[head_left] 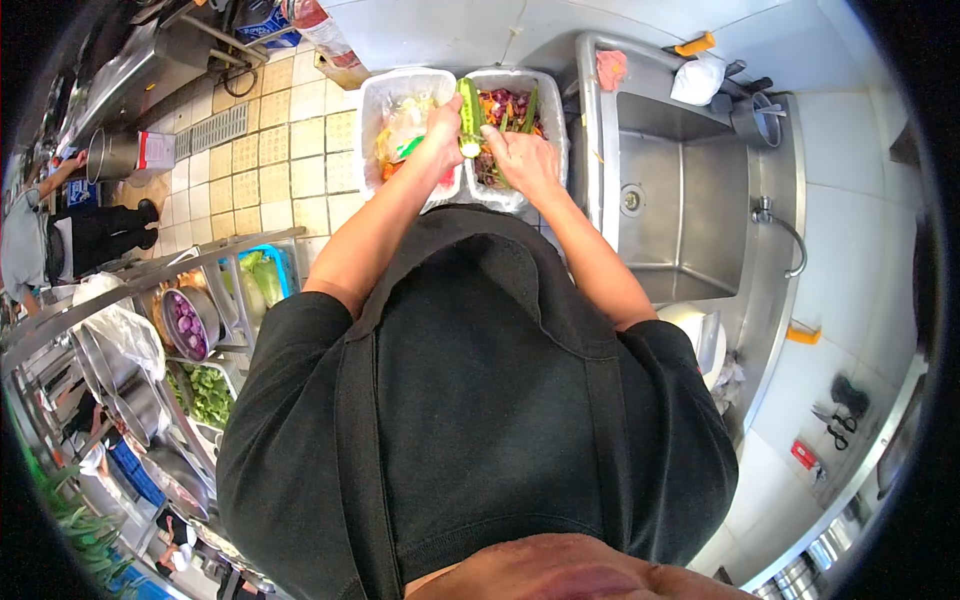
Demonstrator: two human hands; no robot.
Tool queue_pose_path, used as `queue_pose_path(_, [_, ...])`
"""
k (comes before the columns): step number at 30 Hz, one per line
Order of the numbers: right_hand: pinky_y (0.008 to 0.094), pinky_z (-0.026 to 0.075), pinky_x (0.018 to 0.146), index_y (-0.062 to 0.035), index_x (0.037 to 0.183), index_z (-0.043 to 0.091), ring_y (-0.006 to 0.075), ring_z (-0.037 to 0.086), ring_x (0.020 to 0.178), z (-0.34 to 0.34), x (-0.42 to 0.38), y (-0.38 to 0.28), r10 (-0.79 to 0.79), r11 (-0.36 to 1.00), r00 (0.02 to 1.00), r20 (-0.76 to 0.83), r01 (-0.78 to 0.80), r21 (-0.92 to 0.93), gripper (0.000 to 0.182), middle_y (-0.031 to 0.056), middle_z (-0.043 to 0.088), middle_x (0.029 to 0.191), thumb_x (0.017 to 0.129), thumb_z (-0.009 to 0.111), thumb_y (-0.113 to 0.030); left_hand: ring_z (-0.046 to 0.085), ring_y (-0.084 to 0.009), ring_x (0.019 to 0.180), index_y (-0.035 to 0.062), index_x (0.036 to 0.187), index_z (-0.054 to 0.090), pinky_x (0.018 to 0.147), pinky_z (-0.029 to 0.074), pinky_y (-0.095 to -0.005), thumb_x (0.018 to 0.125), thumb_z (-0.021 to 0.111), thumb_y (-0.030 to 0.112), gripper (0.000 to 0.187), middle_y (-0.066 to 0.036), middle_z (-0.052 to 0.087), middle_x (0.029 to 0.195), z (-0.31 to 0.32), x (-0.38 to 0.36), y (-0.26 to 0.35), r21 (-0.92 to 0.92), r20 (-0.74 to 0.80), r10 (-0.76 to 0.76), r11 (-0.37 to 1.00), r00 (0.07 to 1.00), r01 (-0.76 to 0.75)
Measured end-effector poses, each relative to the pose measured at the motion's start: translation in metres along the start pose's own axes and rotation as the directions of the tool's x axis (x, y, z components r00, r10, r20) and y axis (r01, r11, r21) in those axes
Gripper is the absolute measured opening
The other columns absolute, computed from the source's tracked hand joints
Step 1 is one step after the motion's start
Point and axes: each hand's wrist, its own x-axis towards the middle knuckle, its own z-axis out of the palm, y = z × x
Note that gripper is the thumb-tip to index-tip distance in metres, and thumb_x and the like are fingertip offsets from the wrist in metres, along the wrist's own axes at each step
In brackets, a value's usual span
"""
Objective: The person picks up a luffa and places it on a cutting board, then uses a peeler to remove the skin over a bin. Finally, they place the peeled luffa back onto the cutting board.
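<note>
My left hand point(441, 135) is closed round a long green vegetable point(470, 112), perhaps a luffa or cucumber, with a pale lower end. It is held over the neighbouring rims of two lined bins. My right hand point(524, 161) is just right of that pale end, over the right bin point(558, 130). Its thumb points towards the vegetable and its fingers are curled; whatever they hold is hidden. Purple, orange and green vegetable scraps point(508, 108) fill the right bin. Clear plastic and some orange and red waste point(405, 125) lie in the left bin point(368, 125).
A steel sink point(680, 190) with a tap point(765, 212) is on the right, a pink cloth point(611, 70) at its corner. Racks on the left hold a pot of purple onions point(188, 325) and leafy greens point(207, 395). Another person point(75, 240) stands on the tiled floor point(270, 140), far left.
</note>
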Motion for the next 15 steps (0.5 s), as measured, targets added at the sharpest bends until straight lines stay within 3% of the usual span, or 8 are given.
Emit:
queue_pose_path(4, [0.0508,0.049,0.083,-0.0025,0.088,0.072,0.0424,0.065,0.090,0.019,0.045,0.027,0.130,0.989,0.989,0.063,-0.134,0.059,0.070,0.0275,0.066,0.087,0.093,0.033,-0.060,0.061,-0.0250,0.062,0.0025,0.109,0.055,0.054,0.053,-0.0431,0.103,0.035,0.035,0.038,-0.011,0.063,0.081,0.008,-0.031,0.001,0.135,0.045,-0.025,0.991,0.999,0.019])
queue_pose_path(6, [0.0509,0.048,0.085,-0.0001,0.089,0.072,0.0429,0.064,0.093,0.023,0.069,0.034,0.165,0.984,0.985,0.042,-0.167,0.056,0.072,0.0290,0.066,0.090,0.093,0.033,-0.060,0.059,-0.0229,0.060,0.0018,0.109,0.056,0.051,0.051,-0.0382,0.102,0.037,0.035,0.039,-0.010,0.061,0.080,0.001,-0.030,0.000,0.143,0.113,-0.063,0.989,0.992,0.046])
queue_pose_path(7, [0.0494,0.046,0.091,0.0019,0.098,0.070,0.0413,0.062,0.103,0.011,0.078,0.036,0.186,0.981,0.975,0.125,-0.191,0.028,0.074,0.0292,0.064,0.104,0.093,0.031,-0.060,0.060,-0.0216,0.063,0.0016,0.108,0.056,0.051,0.051,-0.0356,0.102,0.037,0.034,0.038,-0.010,0.061,0.082,0.001,-0.035,0.000,0.149,0.135,-0.072,0.987,0.988,0.052])
queue_pose_path(10, [0.0480,0.042,0.098,0.0025,0.108,0.066,0.0403,0.057,0.113,0.007,0.104,0.064,0.269,0.960,0.952,0.147,-0.253,-0.120,0.075,0.0286,0.061,0.116,0.094,0.029,-0.061,0.060,-0.0200,0.065,0.0018,0.109,0.056,0.053,0.052,-0.0327,0.102,0.038,0.037,0.040,-0.010,0.061,0.083,0.007,-0.049,0.002,0.231,0.240,-0.093,0.972,0.966,0.036])
queue_pose_path(11, [0.0463,0.038,0.102,0.0028,0.115,0.064,0.0391,0.052,0.121,0.027,0.127,0.103,0.293,0.956,0.937,0.191,-0.285,-0.067,0.077,0.0279,0.057,0.124,0.093,0.028,-0.062,0.060,-0.0200,0.065,0.0020,0.109,0.056,0.054,0.052,-0.0326,0.102,0.038,0.037,0.040,-0.010,0.062,0.083,0.012,-0.053,0.005,0.242,0.252,-0.098,0.970,0.963,0.035])
queue_pose_path(14, [0.0459,0.038,0.103,0.0027,0.115,0.064,0.0391,0.051,0.122,-0.003,0.129,0.111,0.503,0.856,0.863,0.049,-0.505,0.110,0.081,0.0286,0.057,0.124,0.091,0.028,-0.066,0.061,-0.0201,0.065,0.0024,0.110,0.058,0.056,0.053,-0.0326,0.101,0.040,0.038,0.040,-0.011,0.063,0.084,0.012,-0.036,0.012,0.273,0.203,-0.069,0.962,0.977,0.012])
queue_pose_path(15, [0.0448,0.039,0.100,0.0045,0.109,0.066,0.0377,0.056,0.116,-0.003,0.132,0.117,0.505,0.849,0.863,-0.021,-0.492,0.194,0.086,0.0270,0.062,0.115,0.088,0.032,-0.072,0.061,-0.0202,0.065,0.0024,0.110,0.058,0.056,0.053,-0.0329,0.101,0.040,0.037,0.040,-0.011,0.064,0.084,0.007,-0.021,0.011,0.298,0.182,-0.060,0.955,0.981,0.003])
